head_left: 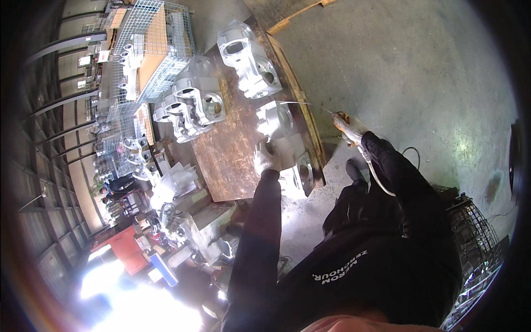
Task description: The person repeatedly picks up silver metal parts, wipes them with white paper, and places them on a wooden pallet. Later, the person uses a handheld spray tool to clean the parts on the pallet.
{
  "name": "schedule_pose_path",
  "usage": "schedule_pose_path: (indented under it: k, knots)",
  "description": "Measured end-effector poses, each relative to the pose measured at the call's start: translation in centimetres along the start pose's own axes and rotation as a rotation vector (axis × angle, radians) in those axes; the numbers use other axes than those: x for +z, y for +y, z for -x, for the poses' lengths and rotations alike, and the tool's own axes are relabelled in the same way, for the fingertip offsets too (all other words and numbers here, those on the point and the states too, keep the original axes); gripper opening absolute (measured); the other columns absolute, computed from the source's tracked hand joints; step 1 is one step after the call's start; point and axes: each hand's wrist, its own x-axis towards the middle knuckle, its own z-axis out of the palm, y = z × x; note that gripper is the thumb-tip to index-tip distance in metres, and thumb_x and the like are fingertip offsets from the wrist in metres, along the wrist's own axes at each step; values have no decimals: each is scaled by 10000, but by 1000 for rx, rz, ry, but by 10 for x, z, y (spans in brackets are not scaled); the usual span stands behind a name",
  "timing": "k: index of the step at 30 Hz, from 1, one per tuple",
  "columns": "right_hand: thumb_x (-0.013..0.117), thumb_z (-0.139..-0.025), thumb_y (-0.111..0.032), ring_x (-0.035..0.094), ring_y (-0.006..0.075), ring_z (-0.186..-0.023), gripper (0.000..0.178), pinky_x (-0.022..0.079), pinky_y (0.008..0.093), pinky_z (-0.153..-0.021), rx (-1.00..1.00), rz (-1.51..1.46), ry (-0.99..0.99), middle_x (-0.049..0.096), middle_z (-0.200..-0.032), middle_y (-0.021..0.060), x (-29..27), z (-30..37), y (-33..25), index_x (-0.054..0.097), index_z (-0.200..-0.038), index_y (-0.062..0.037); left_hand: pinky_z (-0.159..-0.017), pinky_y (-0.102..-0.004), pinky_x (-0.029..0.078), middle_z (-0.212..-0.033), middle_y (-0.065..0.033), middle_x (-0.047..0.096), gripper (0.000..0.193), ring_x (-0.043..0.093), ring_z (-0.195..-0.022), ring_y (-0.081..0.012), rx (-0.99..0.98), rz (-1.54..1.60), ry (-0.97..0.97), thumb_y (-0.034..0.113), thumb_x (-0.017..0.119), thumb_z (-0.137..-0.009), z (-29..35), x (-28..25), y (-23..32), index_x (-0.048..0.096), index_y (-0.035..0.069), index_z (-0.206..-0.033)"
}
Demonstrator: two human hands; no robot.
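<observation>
A silver metal casting (293, 152) with large round openings lies along the right edge of a brown wooden board (221, 166). My left hand (267, 159), in a whitish glove, grips the casting's left side; its fingertips are partly lost against the bright metal. To the right, off the board, my right hand (353, 130) wears a glove and is closed around an air gun (339, 117). From this gun a pale hose (379, 180) runs down past my forearm, and a thin tube seems to reach toward the casting.
More castings stand on the board, one at its far end (249, 61) and a group at its left (191, 105). Wire mesh cages (180, 50) rise at the far left. A cluttered bench (204, 213) is at lower left, and another wire basket (470, 232) stands at right behind me.
</observation>
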Motion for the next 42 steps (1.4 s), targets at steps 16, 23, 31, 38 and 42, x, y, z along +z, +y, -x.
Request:
schedule_pose_path:
  k: [16, 23, 31, 38, 42]
  knots:
    - [561, -956, -549, 350, 87, -390, 421, 285, 278, -355, 188, -24, -230, 380, -526, -20, -10, -79, -17, 449, -805, -173, -907, -445, 487, -1156, -158, 631, 288, 610, -1053, -367, -45, 96, -32, 252, 590, -920, -2, 4, -7, 630, 69, -1138]
    - [569, -943, -553, 393, 111, -395, 447, 355, 330, -371, 189, 14, 87, 430, -532, 2, -33, -82, 36, 552, -856, -115, -899, -440, 487, -1145, -150, 625, 267, 607, -1032, -355, 16, 97, 8, 214, 599, -911, -5, 11, -14, 621, 87, -1145]
    - [573, -901, -609, 456, 114, -449, 511, 341, 314, -380, 165, 39, 44, 463, -552, 3, -17, -104, 41, 531, -793, -112, -911, -432, 488, -1139, -168, 618, 277, 606, -1050, -355, 14, 59, -18, 175, 608, -910, -2, 5, -8, 607, 52, -1158]
    - [544, -905, -634, 374, 130, -433, 452, 393, 408, -473, 363, 82, -175, 373, -531, -35, -26, -144, 24, 494, -739, -216, -916, -428, 491, -1161, -176, 615, 301, 604, -1066, -362, 3, 280, -12, 173, 600, -916, -1, 13, -17, 590, 29, -1180]
    - [516, -920, -613, 376, 141, -425, 450, 393, 419, -499, 287, 200, -195, 415, -529, -10, -42, -167, 11, 521, -787, -183, -918, -435, 490, -1174, -162, 618, 295, 601, -1070, -368, 35, 79, -40, 173, 596, -914, -2, 4, -13, 594, 42, -1179]
